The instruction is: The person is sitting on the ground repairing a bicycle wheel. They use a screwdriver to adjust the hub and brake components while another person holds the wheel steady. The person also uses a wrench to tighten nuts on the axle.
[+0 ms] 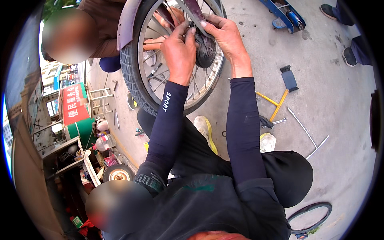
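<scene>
spreading beneath everything, grey concrete ground [262,52] carried the whole scene. a spoked wheel with a black tire [130,86] was at the top, in front of the person, leaning over slightly in the view. at its upper left a co-worker in a brown top [110,26] was close by, with that person's hands [173,17] behind the spokes. a purplish mudguard [127,26] curved along the tire's left side, and a fork leg [195,10] came down to the middle.

the person's left hand [179,54] was in front of the spokes, thumb and fingers bent and drawn close together beside the dark hub [206,54]. the right hand [229,38] reached in from the other side, its thumb and fingers curled at the fork leg's lower end. the two hands' fingertips were near each other; what small part either one pinched could not be told. to the right, a silver t-shaped bar [303,128] lay on the ground, and a small wrench [279,122] lay nearer the person's shoe [267,142].
</scene>
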{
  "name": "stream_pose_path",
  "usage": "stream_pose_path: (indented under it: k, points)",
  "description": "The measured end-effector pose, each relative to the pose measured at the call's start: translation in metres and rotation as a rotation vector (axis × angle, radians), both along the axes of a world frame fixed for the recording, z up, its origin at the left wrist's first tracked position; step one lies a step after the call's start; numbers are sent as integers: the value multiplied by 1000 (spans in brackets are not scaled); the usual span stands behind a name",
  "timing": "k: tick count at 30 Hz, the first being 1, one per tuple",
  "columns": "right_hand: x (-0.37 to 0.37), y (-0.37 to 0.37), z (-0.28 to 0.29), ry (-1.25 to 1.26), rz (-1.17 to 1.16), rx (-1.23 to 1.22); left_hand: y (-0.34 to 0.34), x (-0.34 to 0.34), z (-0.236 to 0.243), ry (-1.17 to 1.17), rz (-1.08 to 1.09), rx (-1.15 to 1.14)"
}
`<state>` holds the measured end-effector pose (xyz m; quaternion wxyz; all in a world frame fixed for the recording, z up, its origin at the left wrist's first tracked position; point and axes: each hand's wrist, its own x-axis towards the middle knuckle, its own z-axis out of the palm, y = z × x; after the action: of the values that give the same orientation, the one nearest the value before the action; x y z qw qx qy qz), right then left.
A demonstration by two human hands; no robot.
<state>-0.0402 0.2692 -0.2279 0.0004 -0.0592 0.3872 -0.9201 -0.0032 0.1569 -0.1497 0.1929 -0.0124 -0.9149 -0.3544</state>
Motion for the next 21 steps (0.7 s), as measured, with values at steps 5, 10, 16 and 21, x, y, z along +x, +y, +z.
stream_pose_path:
  k: [5,10,16,21]
  points:
    - [-2,-6,7,24,-72,-56,0,4,10,-102,-9,-40]
    - [-8,4,2,55,37,-29,-3,2,10,-84,-41,-75]
    - [-5,-4,1,55,-37,-45,0,-2,7,-38,-20,-24]
    - [-6,0,1,34,8,-21,0,-3,9,-101,-5,25]
